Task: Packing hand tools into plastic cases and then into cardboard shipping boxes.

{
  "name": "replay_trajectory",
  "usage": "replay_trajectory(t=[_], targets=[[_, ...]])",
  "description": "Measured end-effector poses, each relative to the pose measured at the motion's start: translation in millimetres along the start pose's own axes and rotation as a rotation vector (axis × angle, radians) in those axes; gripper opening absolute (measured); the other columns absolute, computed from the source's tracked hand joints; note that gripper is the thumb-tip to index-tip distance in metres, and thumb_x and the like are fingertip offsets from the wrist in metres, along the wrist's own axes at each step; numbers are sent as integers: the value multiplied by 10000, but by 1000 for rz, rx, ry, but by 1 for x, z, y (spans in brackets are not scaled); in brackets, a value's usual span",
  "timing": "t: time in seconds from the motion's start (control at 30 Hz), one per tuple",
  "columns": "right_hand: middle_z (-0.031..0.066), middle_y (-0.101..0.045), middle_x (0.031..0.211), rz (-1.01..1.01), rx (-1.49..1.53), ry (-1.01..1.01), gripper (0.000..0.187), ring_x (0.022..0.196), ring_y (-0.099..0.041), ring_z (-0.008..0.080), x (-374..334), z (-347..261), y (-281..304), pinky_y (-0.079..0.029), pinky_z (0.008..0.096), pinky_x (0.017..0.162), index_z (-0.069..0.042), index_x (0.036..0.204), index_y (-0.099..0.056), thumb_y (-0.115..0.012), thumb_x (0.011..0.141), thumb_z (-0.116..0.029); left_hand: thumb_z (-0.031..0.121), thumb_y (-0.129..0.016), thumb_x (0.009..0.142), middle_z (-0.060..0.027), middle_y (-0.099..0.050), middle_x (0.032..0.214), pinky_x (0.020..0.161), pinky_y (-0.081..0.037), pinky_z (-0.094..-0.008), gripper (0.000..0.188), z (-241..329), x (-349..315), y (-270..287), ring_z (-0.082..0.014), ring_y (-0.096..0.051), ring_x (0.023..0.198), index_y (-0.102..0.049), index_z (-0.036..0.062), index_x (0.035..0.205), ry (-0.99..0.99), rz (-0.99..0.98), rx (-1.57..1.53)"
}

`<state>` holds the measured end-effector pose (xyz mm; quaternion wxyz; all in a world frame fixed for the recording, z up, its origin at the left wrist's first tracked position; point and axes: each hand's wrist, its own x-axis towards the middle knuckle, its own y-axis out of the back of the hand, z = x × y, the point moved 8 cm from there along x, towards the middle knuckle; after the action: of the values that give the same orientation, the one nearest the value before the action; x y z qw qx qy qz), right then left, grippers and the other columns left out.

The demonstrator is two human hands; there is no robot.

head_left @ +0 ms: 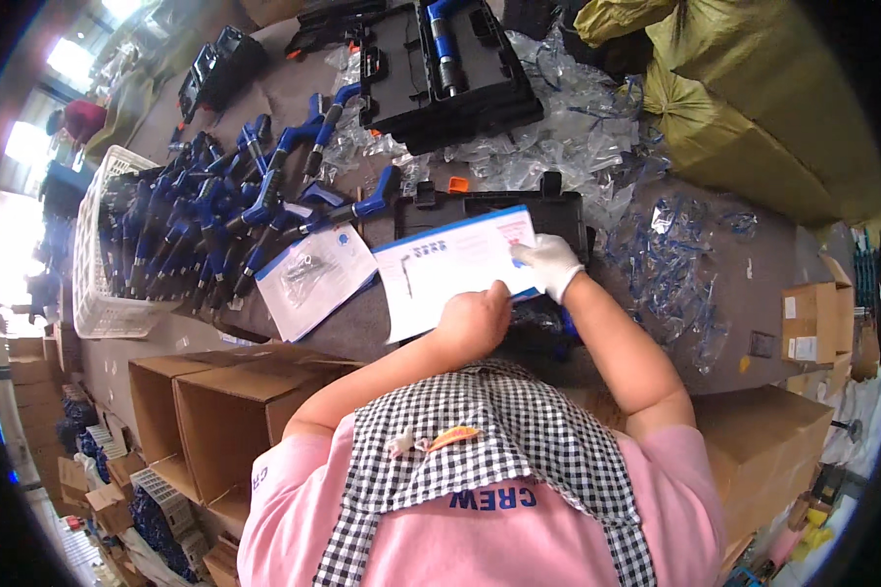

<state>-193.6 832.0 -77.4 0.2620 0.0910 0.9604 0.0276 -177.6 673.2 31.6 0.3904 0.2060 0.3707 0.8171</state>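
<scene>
A white printed leaflet [450,264] with a blue top edge is held in front of me over an open black plastic case [558,207]. My right hand [550,266], in a white glove, pinches its right end. My left hand [477,318] is bare, and its fingers curl closed at the leaflet's lower edge. Just left of it lies a stack of similar leaflets [347,256] with a clear bag of small parts [305,279] on top. Part of the lower case is hidden under the leaflet and my arms.
Many blue-and-black pistol-grip tools [261,201] pile up at left, by a white plastic crate [93,249]. Another open black case [499,108] holds one tool at the back. Clear bags [671,269] lie at right, near yellow-green sacks [734,122]. Cardboard boxes [235,391] stand along the near edge.
</scene>
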Motion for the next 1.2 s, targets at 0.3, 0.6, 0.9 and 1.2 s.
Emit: replay_trajectory(t=[0.3, 0.6, 0.9, 1.2], targets=[[180, -716, 939, 117, -374, -106, 328, 848, -693, 266, -2, 12, 75, -519, 376, 769, 17, 976, -713, -698, 780, -246, 425, -539, 932, -180, -386, 1488, 1102, -249, -604, 569, -60, 38, -18, -400, -281, 1412, -437, 123, 1404, 9, -276, 198], [219, -530, 1339, 515, -1033, 22, 860, 1202, -534, 398, -39, -70, 56, -445, 475, 978, -94, 1484, -268, -687, 818, -442, 499, -476, 938, -146, -282, 1551, 1085, -189, -678, 617, -87, 53, -37, -410, -174, 1450, -398, 159, 1447, -49, -276, 311], [55, -631, 1172, -145, -1408, 798, 370, 1164, -552, 225, -92, -39, -55, -395, 460, 978, -103, 1097, -651, -647, 785, -303, 268, -720, 804, -159, -662, 949, 824, -478, -455, 287, -141, 82, 63, -350, -605, 910, -666, 53, 985, 110, 416, 59], [93, -597, 1205, -76, -1398, 763, 345, 1197, -523, 281, -106, -32, -56, -375, 524, 1008, -109, 1128, -633, -600, 868, -334, 245, -701, 812, -183, -702, 878, 765, -523, -393, 261, -243, 102, 69, -310, -683, 853, -696, 14, 933, 383, 194, -46]])
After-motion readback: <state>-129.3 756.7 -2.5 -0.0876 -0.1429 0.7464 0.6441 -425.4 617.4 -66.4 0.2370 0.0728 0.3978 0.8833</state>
